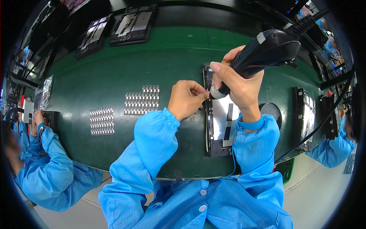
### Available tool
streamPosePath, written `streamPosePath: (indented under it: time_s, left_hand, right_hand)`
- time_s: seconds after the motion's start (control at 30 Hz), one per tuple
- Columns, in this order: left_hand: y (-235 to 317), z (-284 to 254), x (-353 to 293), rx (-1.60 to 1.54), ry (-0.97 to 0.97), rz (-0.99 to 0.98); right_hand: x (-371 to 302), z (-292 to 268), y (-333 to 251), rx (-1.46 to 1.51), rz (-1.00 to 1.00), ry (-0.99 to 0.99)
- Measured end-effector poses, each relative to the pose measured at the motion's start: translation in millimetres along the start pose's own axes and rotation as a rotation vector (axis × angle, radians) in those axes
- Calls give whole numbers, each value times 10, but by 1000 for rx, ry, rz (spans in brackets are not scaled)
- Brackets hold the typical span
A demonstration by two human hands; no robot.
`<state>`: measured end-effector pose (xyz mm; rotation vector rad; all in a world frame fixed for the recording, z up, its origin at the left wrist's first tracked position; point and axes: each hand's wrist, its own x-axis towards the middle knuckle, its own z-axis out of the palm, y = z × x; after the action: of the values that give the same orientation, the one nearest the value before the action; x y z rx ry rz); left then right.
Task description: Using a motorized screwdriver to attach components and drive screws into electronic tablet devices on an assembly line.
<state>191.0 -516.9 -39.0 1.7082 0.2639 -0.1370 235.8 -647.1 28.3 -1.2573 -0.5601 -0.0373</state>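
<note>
A black corded electric screwdriver (268,51) slants down to the left, and my right hand (244,86) is wrapped round its lower body. Its pale-wrapped nose meets the left edge of an opened tablet-like device (218,120) with a silvery plate and black frame. My left hand (186,98) is closed in a pinch beside that nose, fingertips at the device's left edge. Whatever the pinch holds, if anything, is too small to see. My right hand and forearm cover part of the device's right side.
Two sheets of small black-and-white parts (102,121) (142,101) lie left of my hands on the green table (175,152). A round dark perforated dish (271,111) is beside my right forearm. More opened devices (133,24) (305,114) stand at the back and right. A cable (324,128) crosses the right; co-workers sit at both sides.
</note>
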Motion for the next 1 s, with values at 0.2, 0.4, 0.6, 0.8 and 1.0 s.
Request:
streamPosePath:
  time_s: [0.2, 0.4, 0.6, 0.8, 1.0]
  left_hand:
    - [31, -7, -8, 4, -6, 0]
    - [8, -20, 2, 15, -11, -2]
    - [-73, -32, -4, 47, -15, 115]
    - [31, -136, -97, 8, -82, 102]
    - [-28, -1274, -304, 920, 138, 407]
  right_hand:
    - [17, 6, 15, 16, -16, 2]
    - [-47, 96, -16, -94, -2, -33]
    - [-129, 185, -20, -181, -79, -58]
    - [-137, -81, -287, -67, -76, 98]
    - [-426, -1181, -719, -90, -229, 133]
